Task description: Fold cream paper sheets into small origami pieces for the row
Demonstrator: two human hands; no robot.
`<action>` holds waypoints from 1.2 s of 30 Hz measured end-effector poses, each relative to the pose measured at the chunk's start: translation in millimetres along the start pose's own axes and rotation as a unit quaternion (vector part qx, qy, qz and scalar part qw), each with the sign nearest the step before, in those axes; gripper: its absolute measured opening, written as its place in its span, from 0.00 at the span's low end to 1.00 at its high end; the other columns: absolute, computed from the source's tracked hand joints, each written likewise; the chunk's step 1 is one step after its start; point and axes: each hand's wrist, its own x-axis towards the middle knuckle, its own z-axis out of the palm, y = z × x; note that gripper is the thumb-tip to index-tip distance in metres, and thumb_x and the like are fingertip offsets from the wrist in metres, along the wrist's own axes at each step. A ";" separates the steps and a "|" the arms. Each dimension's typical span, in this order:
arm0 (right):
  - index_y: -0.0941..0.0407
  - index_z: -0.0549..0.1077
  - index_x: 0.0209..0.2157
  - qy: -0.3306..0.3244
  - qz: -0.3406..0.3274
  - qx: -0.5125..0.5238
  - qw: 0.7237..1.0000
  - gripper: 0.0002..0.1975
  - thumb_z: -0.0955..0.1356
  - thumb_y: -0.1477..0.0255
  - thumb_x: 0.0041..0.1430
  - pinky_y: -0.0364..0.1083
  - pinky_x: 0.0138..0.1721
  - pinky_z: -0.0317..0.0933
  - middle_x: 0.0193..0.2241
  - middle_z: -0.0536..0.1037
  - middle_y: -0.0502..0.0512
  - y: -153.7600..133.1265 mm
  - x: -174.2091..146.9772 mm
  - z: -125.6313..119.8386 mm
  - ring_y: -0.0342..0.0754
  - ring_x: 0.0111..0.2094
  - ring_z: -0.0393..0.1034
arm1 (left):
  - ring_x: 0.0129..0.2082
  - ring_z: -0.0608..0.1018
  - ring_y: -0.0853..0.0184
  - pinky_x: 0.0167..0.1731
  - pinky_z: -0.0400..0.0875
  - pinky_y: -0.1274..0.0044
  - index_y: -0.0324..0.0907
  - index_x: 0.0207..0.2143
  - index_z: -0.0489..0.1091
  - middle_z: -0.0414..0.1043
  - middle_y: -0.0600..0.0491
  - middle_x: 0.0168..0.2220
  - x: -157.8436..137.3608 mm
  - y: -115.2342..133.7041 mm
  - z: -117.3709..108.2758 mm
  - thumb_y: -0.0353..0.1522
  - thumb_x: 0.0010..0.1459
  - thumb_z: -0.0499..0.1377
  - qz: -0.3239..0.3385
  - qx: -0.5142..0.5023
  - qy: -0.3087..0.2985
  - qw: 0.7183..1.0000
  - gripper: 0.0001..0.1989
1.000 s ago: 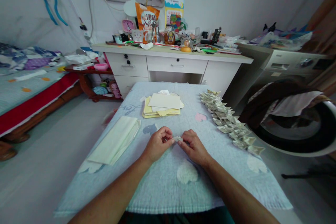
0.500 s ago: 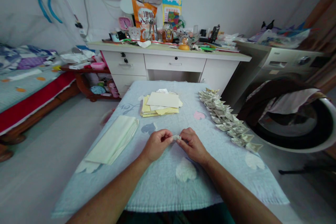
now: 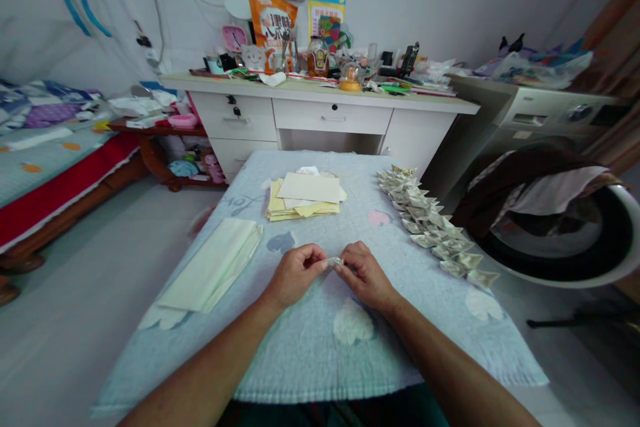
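Between my two hands, over the middle of the cloth-covered table (image 3: pixel 300 347), is a small folded piece of paper (image 3: pixel 334 261). My left hand (image 3: pixel 299 271) pinches its left end between thumb and fingers. At the other end, my right hand (image 3: pixel 367 275) is closed on it with thumb and forefinger. Fingertips cover part of the paper, so its exact shape is unclear. Off to the right lie rows of folded paper boats (image 3: pixel 430 223), pressed close together. A stack of yellow and cream paper sheets (image 3: pixel 310 187) sits beyond my hands. Pale green folded sheets (image 3: pixel 213 267) rest on the left.
Behind the table stands a white desk (image 3: pixel 330 113) crowded with a jar, a clock and a snack bag. A washing machine (image 3: pixel 530 113) with its door open and clothes hanging out is on the right. A bed (image 3: pixel 60 160) is at the left.
Both hands keep their pinch on the small folded paper with hardly any movement. The whole view has shifted slightly.
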 end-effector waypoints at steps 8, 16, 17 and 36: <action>0.55 0.71 0.29 -0.008 -0.014 -0.014 1.000 0.18 0.60 0.60 0.66 0.49 0.40 0.53 0.26 0.70 0.53 -1.1 -0.1 0.4 0.47 0.34 0.62 | 0.34 0.73 0.68 0.32 0.66 0.79 0.40 0.37 0.73 0.72 0.52 0.33 -1.1 8.2 5.4 0.34 0.53 0.61 0.024 0.013 -0.013 1.000 0.09; 0.56 0.70 0.30 -0.014 -0.018 -0.004 1.000 0.16 0.62 0.60 0.64 0.49 0.41 0.52 0.28 0.71 0.51 -2.8 -0.9 1.3 0.46 0.35 0.62 | 0.31 0.73 0.68 0.34 0.66 0.77 0.38 0.32 0.74 0.73 0.52 0.29 0.9 0.2 3.4 0.35 0.56 0.59 0.015 -0.024 -0.011 1.000 0.08; 0.56 0.70 0.29 -0.016 -0.019 -0.004 1.000 0.16 0.62 0.60 0.65 0.49 0.41 0.52 0.27 0.70 0.51 -2.9 -0.8 1.1 0.46 0.34 0.62 | 0.30 0.73 0.68 0.33 0.66 0.78 0.38 0.31 0.73 0.73 0.53 0.29 1.0 -0.3 3.3 0.35 0.56 0.59 0.011 -0.031 -0.007 0.999 0.09; 0.56 0.70 0.27 -0.041 -0.030 -0.022 0.998 0.18 0.60 0.62 0.67 0.49 0.40 0.51 0.26 0.69 0.51 -0.3 0.5 2.4 0.46 0.34 0.60 | 0.29 0.72 0.69 0.31 0.64 0.79 0.38 0.34 0.72 0.71 0.54 0.29 0.6 -2.3 4.9 0.35 0.55 0.59 0.017 -0.008 -0.019 1.000 0.09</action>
